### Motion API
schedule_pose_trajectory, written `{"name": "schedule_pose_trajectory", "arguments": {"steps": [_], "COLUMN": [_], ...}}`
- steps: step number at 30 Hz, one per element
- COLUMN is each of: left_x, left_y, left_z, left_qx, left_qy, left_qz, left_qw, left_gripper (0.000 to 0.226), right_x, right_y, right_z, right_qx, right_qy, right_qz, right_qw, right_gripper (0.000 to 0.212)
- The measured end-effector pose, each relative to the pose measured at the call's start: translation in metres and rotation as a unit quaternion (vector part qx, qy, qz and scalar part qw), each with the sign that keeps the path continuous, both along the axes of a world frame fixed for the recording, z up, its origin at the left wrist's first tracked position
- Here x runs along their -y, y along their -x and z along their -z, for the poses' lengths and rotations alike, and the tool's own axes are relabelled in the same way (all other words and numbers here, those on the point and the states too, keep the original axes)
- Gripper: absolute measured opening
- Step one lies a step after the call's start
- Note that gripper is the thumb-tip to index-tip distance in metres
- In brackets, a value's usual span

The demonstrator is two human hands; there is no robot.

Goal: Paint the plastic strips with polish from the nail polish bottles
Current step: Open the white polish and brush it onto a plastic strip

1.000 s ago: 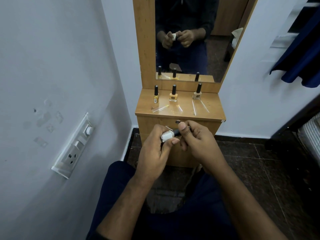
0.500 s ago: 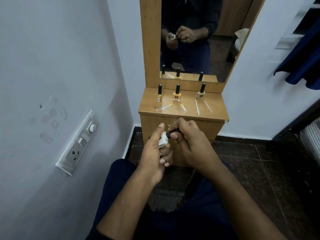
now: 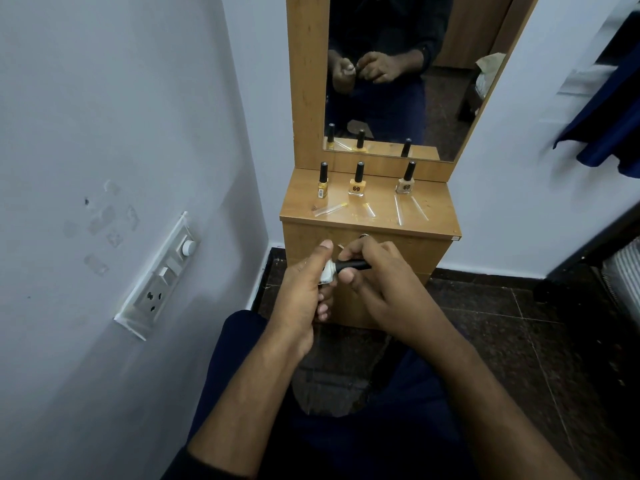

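At frame centre, the left hand point(image 3: 301, 296) grips a white glass bottle point(image 3: 326, 273) lying sideways; the right hand point(image 3: 377, 282) pinches its slim black cap point(image 3: 351, 265), pointing right.

Four nail polish bottles: one white point(image 3: 326, 274) in the grip, three point(image 3: 356, 184) beyond it; four or five clear plastic strips point(image 3: 399, 213) past the grip; two hands point(image 3: 377, 282).

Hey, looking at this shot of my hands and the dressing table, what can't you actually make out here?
- White polish bottle, head view: its body is mostly wrapped by the left hand, so label and fill level are hidden.
- Black cap: the right hand covers its end; whether it is loose cannot be told.
- Labels on the three bottles on the dressing table: too small to read.
- Clear plastic strips: too faint to count surely.
- Blue cloth: cut off by the right edge.
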State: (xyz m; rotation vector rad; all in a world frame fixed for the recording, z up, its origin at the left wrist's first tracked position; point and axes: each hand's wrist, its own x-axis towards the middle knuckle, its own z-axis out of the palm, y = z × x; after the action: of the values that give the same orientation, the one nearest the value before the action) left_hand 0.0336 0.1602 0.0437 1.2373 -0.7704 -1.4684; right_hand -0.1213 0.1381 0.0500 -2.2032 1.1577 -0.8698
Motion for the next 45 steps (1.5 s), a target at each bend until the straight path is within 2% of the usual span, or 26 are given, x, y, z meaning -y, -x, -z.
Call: {"name": "schedule_pose_trajectory", "arguments": {"steps": [3, 6, 11, 13, 15, 18, 23, 26, 28, 31, 34, 37, 41, 45], "left_x": [-0.002, -0.004, -0.002, 0.0, 0.001, 0.001, 0.002, 0.001, 0.001, 0.001, 0.001, 0.001, 0.003, 0.004], "left_y": [0.003, 0.007, 0.008, 0.009, 0.008, 0.008, 0.005, 0.007, 0.008, 0.01, 0.01, 0.01, 0.007, 0.004], "left_z": [-0.003, -0.002, 0.0, 0.001, 0.003, 0.004, 0.006, 0.004, 0.004, 0.007, 0.009, 0.012, 0.017, 0.02], "left_qx": [0.04, 0.091, 0.153, 0.171, 0.157, 0.119, 0.07, 0.061, 0.063, 0.085, 0.139, 0.149, 0.112, 0.08], "left_qy": [0.059, 0.113, 0.144, 0.13, 0.101, 0.083, 0.057, 0.06, 0.067, 0.088, 0.09, 0.071, 0.039, 0.019], "left_qz": [-0.01, -0.015, -0.04, -0.049, -0.062, -0.055, -0.03, -0.022, -0.016, 0.002, 0.004, 0.011, 0.03, 0.036], "left_qw": [0.997, 0.989, 0.977, 0.975, 0.98, 0.988, 0.995, 0.996, 0.996, 0.993, 0.986, 0.986, 0.992, 0.996], "left_gripper": [0.041, 0.039, 0.044, 0.047, 0.05, 0.049, 0.065, 0.056, 0.053, 0.051, 0.046, 0.047, 0.051, 0.048], "right_x": [-0.003, -0.001, 0.0, 0.0, 0.001, 0.001, 0.001, 0.0, -0.002, -0.003, -0.002, 0.0, 0.002, 0.003], "right_y": [-0.003, 0.001, 0.002, 0.003, 0.004, 0.003, 0.001, 0.002, 0.0, 0.0, 0.001, 0.002, 0.004, 0.004], "right_z": [-0.004, -0.009, -0.007, -0.004, 0.0, 0.002, 0.002, 0.002, 0.002, 0.001, -0.001, 0.0, 0.004, 0.007], "right_qx": [0.052, 0.066, 0.095, 0.111, 0.077, 0.064, 0.12, 0.153, 0.156, 0.121, 0.107, 0.119, 0.125, 0.115], "right_qy": [-0.03, -0.085, -0.141, -0.133, -0.079, -0.04, -0.051, -0.094, -0.124, -0.117, -0.135, -0.143, -0.147, -0.141], "right_qz": [0.064, 0.075, 0.069, 0.065, 0.05, 0.047, 0.027, 0.01, 0.034, 0.113, 0.122, 0.122, 0.093, 0.06], "right_qw": [0.996, 0.991, 0.983, 0.983, 0.993, 0.996, 0.991, 0.984, 0.979, 0.979, 0.977, 0.975, 0.977, 0.981], "right_gripper": [0.031, 0.045, 0.036, 0.023, 0.01, 0.016, 0.027, 0.028, 0.031, 0.03, 0.038, 0.03, 0.007, 0.012]}}
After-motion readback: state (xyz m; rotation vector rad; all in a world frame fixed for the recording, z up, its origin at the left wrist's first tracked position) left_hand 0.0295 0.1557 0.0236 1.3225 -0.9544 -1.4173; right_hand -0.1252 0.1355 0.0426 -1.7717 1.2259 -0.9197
